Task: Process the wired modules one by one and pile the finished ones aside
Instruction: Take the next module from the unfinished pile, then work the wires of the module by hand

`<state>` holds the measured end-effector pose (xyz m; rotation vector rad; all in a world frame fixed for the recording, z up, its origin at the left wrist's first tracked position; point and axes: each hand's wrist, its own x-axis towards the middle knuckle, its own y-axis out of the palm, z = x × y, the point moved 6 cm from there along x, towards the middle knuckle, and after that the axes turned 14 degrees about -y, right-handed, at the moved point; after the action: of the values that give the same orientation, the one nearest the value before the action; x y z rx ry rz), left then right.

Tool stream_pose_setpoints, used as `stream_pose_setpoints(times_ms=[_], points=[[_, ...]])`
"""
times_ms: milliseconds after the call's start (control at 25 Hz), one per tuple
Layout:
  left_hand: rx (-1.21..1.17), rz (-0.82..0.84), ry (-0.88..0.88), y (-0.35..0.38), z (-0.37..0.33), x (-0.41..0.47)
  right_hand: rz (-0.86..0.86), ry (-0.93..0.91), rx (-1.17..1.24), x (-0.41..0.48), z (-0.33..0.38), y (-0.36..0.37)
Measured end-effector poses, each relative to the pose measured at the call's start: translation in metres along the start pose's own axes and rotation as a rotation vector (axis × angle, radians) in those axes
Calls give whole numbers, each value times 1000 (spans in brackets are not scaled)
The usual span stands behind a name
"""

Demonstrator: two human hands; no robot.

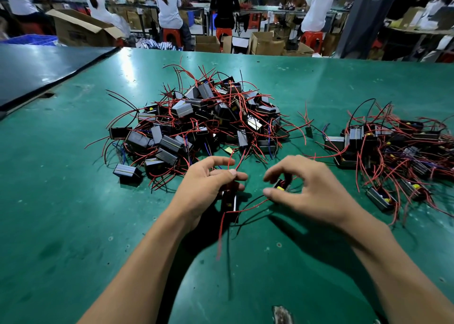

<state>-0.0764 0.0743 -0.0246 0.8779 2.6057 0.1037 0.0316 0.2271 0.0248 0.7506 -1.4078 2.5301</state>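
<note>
No text, label, brand or number can be read: the dark print on the side of the open cardboard box (pixel 73 34) beyond the far left corner of the table (pixel 73 176) is too blurred, and any marking on the wired modules (pixel 196 117) is too small to tell.

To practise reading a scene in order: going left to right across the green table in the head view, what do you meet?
Dark mat → left hand gripping a module → right hand gripping another module → smaller pile of modules.
</note>
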Motion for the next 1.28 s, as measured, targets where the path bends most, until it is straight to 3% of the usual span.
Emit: stream_pose_setpoints(times_ms=[80,200,320,600,800,1120,1280], points=[[-6,4,-21,-1,1,-1,153,-53,-75,-1,5,18],[28,-2,-29,-3,1,1,236,-51,-53,-2,4,30],[61,-10,-28,-5,0,1,181,-4,41,-2,-1,29],[24,23,9,-1,-2,3,-22,343,63,-9,-28,16],[11,131,-82,4,0,2,-61,558,355,-14,-36,17],[108,115,-46,3,7,2,-197,573,589,-11,-33,18],[225,185,25,8,4,-1,-44,449,288,-9,-20,27]])
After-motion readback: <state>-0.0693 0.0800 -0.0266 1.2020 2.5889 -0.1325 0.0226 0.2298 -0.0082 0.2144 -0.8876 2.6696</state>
